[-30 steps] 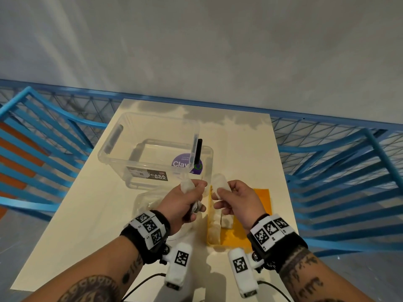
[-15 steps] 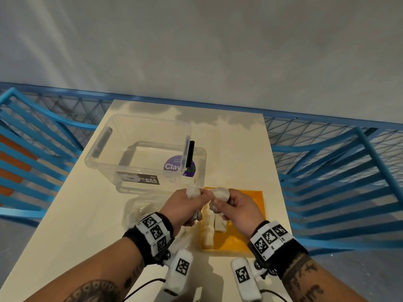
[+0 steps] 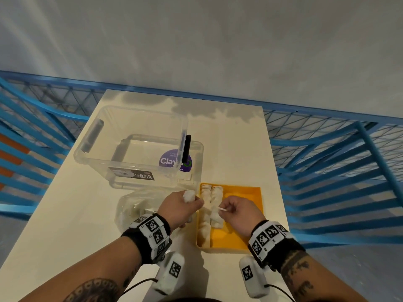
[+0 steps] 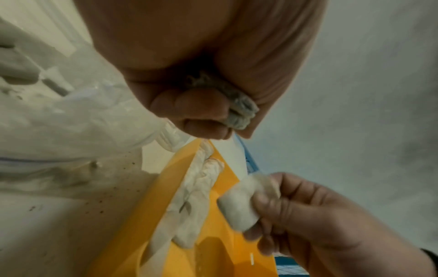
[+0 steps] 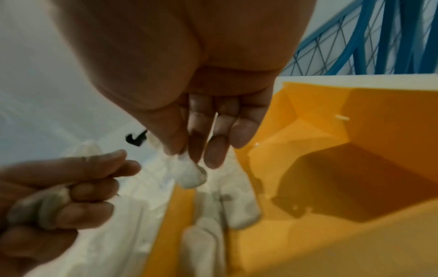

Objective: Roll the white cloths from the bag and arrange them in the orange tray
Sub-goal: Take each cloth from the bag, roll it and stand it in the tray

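Note:
My left hand (image 3: 182,208) grips a rolled white cloth (image 3: 189,195) just left of the orange tray (image 3: 242,225); the wrist view shows its fingers (image 4: 201,112) curled round the roll (image 4: 240,110). My right hand (image 3: 236,211) hovers over the tray and pinches a second small white roll (image 5: 190,175), also visible as a short roll (image 4: 238,209) in the left wrist view. Rolled cloths (image 3: 210,210) lie side by side along the tray's left side. The clear bag (image 3: 135,205) with more white cloth lies left of the tray.
A clear plastic box (image 3: 135,149) with a purple sticker stands behind the bag and tray on the cream table (image 3: 72,225). Blue metal railings (image 3: 327,171) run round the table on both sides. The tray's right half shows bare orange.
The hands, held together around white cloth over the tray's near-left corner, have drawn apart, each keeping a white roll. The head view has shifted, showing more of the tray.

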